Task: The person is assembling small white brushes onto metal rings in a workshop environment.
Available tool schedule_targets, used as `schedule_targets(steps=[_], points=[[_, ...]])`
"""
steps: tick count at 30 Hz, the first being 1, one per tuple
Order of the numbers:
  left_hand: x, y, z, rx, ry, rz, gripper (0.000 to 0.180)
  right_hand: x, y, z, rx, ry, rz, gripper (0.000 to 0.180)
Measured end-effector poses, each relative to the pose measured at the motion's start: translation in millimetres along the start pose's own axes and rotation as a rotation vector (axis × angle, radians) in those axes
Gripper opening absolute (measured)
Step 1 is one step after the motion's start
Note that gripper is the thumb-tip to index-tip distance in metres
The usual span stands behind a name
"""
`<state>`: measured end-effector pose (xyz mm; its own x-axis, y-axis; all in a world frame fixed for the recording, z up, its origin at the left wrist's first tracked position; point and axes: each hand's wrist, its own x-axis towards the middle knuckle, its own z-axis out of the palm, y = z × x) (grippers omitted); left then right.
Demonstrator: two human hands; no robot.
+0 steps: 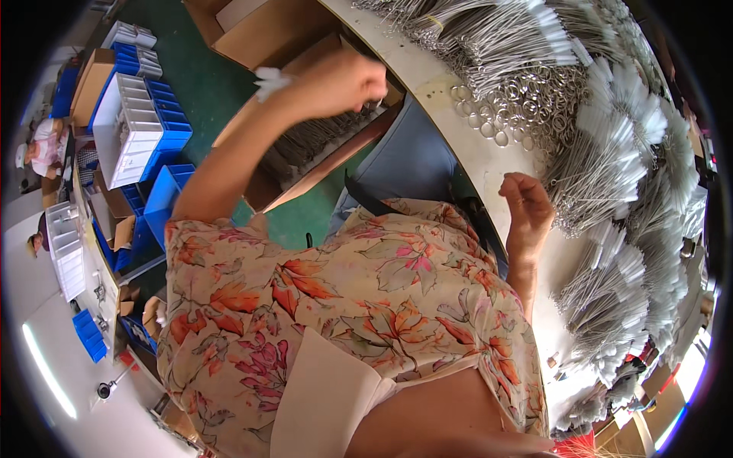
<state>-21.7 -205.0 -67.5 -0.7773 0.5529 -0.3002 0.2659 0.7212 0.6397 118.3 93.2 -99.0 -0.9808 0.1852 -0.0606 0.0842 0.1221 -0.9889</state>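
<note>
My left hand [336, 84] is closed, raised over an open cardboard box [328, 169] filled with thin wire-handled brushes. A metal ring [379, 102] shows at its fingertips, and a white bristle tuft [271, 82] sticks out behind the wrist; they look like the two ends of one brush, its middle hidden by the hand. My right hand [528, 214] hovers by the table edge, fingers curled toward the thumb in a loose pinch; anything between them is too small to see. Beside it, on the pale table [477, 162], lie loose metal rings [500, 122] and heaped wire brushes [603, 160].
More cardboard [267, 27] stands behind the filled box. A blue chair or stool seat [412, 153] lies between box and table. On the left are white and blue plastic bins [130, 130]. Farther off, another person [47, 145] is at a table.
</note>
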Motion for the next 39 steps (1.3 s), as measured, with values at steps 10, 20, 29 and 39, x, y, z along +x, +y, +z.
schedule_targets(steps=[10, 20, 29, 39], points=[[103, -157, 118, 0.325, -0.061, 0.166, 0.021, 3, -5, 17, -0.075, 0.020, 0.142, 0.012], [77, -208, 199, -0.151, 0.459, -0.188, 0.025, 19, 4, 11, -0.051, 0.006, 0.193, 0.011], [87, -45, -54, -0.299, 1.254, 0.283, 0.015, 36, -9, -13, -0.058, -0.073, -0.029, 0.009], [386, 122, -96, 0.325, 0.490, 0.499, 0.026, 13, -42, -138, -0.103, 0.357, -0.112, 0.014]])
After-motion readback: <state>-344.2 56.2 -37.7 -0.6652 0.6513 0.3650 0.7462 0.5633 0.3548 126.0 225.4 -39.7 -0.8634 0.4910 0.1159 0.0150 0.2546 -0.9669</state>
